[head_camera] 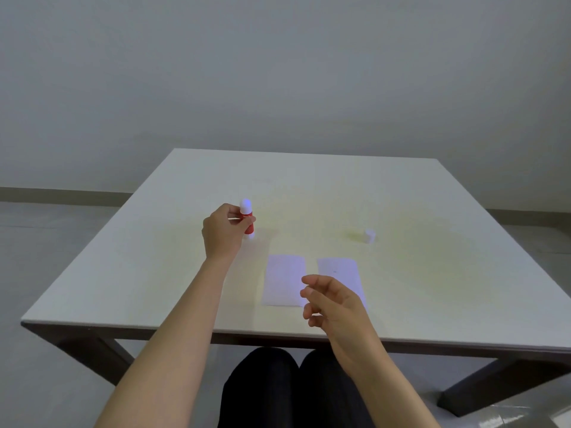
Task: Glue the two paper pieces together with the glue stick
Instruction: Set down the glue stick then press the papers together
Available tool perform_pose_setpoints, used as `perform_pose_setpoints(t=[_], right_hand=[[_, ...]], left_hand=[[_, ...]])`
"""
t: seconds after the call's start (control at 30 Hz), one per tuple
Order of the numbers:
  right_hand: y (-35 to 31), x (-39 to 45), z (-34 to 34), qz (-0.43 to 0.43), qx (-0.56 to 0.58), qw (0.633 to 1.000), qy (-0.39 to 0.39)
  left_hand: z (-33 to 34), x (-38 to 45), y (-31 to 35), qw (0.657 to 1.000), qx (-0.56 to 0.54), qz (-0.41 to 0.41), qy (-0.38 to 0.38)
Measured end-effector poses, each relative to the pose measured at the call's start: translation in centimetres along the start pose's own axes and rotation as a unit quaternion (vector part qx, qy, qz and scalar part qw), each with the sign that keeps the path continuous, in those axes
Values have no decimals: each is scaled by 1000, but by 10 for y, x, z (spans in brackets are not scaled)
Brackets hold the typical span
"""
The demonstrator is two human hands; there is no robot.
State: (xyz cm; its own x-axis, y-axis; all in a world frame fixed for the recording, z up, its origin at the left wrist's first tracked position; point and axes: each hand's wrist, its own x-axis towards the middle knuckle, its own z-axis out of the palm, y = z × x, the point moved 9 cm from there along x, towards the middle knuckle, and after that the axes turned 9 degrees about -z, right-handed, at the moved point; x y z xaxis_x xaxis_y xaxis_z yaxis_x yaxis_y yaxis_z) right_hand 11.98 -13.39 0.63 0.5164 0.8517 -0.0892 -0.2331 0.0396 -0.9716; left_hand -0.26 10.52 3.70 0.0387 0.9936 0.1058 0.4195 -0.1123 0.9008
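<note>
A red glue stick (248, 218) with a white top stands upright on the white table (432, 273), left of centre. My left hand (222, 232) grips its red body from the left. Two white paper pieces lie flat side by side near the front edge: the left paper (284, 279) and the right paper (336, 268). My right hand (332, 301) hovers over the near end of the right paper, fingers curled loosely apart, holding nothing. It hides part of that paper.
A small white cap-like object (369, 236) rests on the table to the right, behind the papers. The table's front edge runs just below my right hand. My dark-clothed knees (290, 387) sit under the table.
</note>
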Motion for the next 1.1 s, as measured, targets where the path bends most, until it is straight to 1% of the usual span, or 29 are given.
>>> perform_pose_setpoints(t=[0.13,0.17,0.2,0.23,0.27,0.3,0.33,0.37,0.4,0.43,0.47,0.5,0.57,0.6,0.67,0.73,0.77,0.8,0.83,0.87,0.9,0.93,0.97,1.03,1.07,1.1], right_hand=[[-2,2,-1,-19,-33,999,1],[-3,3,0,-32,-69,997,-4],[-6,5,2,-53,-129,990,-12],[-8,7,5,-84,-210,974,-21],[-12,9,9,-121,-299,946,-33],[-15,10,15,-160,-387,907,-45],[-19,10,21,-198,-473,857,-55],[-23,10,29,-250,-548,796,-57],[-28,10,37,-298,-605,736,-57],[-31,9,44,-341,-636,690,-59],[-30,10,52,-363,-674,640,-63],[-22,16,56,-343,-696,623,-103],[-9,28,56,-291,-702,631,-156],[-8,29,55,-289,-708,625,-158],[-12,27,56,-316,-736,580,-148],[-19,19,62,-385,-742,535,-124],[-22,16,63,-410,-733,530,-113],[-29,13,62,-436,-718,536,-86],[-39,12,60,-455,-695,554,-54],[-49,13,53,-472,-662,582,-11],[-59,15,44,-477,-625,618,28],[-68,18,33,-465,-583,664,61],[-75,23,19,-439,-529,721,90],[-80,33,-14,-355,-391,835,152],[-75,38,-29,-298,-322,881,178],[-67,41,-41,-243,-261,914,195]], left_hand=[[3,-3,-4,1000,-4,16,-9],[3,-3,-4,1000,-4,19,-12],[3,-4,-3,1000,-5,22,-14],[4,-3,-3,1000,-6,26,-16],[4,-3,-4,999,-8,28,-19],[5,-3,-5,999,-8,28,-23],[6,-2,-7,999,-10,29,-28],[7,-1,-8,999,-12,29,-34],[9,-2,-9,998,-17,31,-42],[10,-2,-10,998,-18,32,-47],[9,-2,-11,998,-15,32,-45],[6,-4,-13,999,-11,28,-30],[-11,-9,-21,999,-23,11,33],[-21,-14,-28,997,-42,1,70],[-37,-30,-36,989,-75,-14,123],[-45,-48,-36,986,-91,-7,141],[-48,-57,-33,985,-100,-1,142],[-49,-66,-30,984,-117,2,138],[-48,-74,-25,983,-134,2,124],[-44,-82,-20,984,-153,-1,95],[-37,-90,-15,985,-164,-5,61],[-26,-99,-10,985,-172,-10,16],[-12,-108,-6,984,-176,-21,-33],[16,-126,1,976,-174,-52,-124],[27,-133,4,971,-170,-67,-153],[35,-137,5,969,-165,-77,-168]])
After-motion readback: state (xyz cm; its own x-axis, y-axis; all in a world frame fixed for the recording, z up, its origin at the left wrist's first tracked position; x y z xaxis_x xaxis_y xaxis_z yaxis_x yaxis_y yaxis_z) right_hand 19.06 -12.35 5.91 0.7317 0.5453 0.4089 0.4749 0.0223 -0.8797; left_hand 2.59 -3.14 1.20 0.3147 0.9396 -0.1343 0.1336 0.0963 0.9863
